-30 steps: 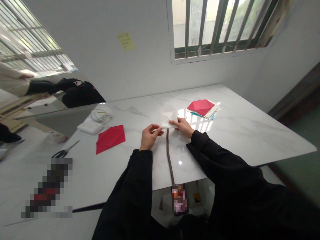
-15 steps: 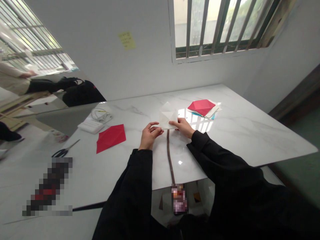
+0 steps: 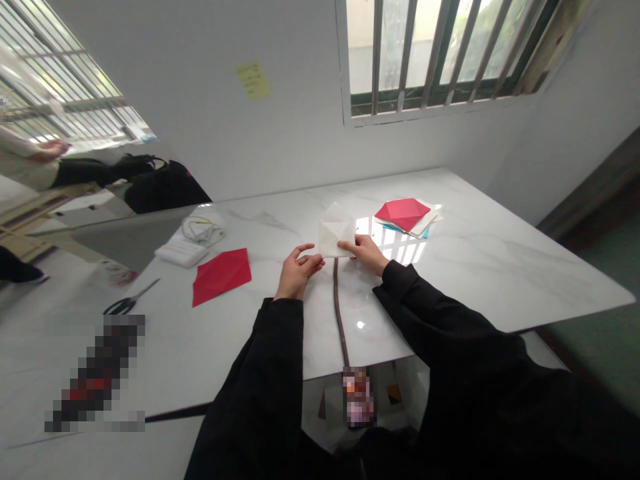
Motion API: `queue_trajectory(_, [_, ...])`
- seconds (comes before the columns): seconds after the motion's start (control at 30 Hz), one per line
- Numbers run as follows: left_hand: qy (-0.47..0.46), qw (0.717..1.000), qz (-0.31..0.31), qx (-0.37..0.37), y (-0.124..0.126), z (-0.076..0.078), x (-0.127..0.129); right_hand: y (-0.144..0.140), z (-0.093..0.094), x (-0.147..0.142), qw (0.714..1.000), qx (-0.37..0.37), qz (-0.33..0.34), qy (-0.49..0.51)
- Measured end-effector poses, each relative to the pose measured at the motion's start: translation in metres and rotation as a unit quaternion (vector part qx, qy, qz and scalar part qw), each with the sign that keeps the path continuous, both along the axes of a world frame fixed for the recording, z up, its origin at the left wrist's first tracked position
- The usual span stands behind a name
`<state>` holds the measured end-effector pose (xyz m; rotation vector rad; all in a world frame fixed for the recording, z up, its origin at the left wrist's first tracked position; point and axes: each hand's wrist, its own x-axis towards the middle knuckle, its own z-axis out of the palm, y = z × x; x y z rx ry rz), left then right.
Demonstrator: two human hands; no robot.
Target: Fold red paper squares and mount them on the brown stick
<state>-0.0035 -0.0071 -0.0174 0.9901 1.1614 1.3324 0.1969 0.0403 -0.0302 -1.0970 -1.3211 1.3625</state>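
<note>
A small white paper envelope (image 3: 330, 233), with its pointed flap raised at the top, is held up over the table in front of me. My right hand (image 3: 369, 255) grips its lower right side, thumb flat on the front and fingers behind. At the lower left corner, the thumb and fingertips of my left hand (image 3: 299, 272) pinch together on the edge, while another finger sticks out free. From below the envelope a dark brown cord (image 3: 338, 307) runs down over the table's front edge to a phone-like, pixelated object (image 3: 359, 398).
Left of my hands lies a creased red paper (image 3: 223, 275), with scissors (image 3: 123, 305) and white items with a cable (image 3: 200, 231) nearby. A stack topped by a red envelope (image 3: 403, 213) rests at the right back of the marble-look table (image 3: 500, 267). A person (image 3: 30, 157) is at far left.
Hardly anything differs. My left fingertips have shifted slightly at the envelope's lower left corner; my right hand keeps its hold.
</note>
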Motion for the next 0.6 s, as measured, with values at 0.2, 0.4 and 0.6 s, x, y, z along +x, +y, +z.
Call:
queue_trajectory(0.2, [0.001,1.0,-0.007,0.008,0.0014,-0.0029,-0.0025,0.0019,-0.0024,0.0005,1.0,0.016,0.008,-0.011])
queue_trajectory(0.4, [-0.008,1.0,-0.023,0.003,0.0012,-0.001,0.001,0.0024,-0.006,0.0014,0.997,0.033,0.064,-0.021])
queue_trajectory(0.6, [0.016,1.0,-0.013,0.005,0.0028,-0.0055,0.0039,0.0032,-0.0094,0.0019,0.987,0.076,0.097,-0.104])
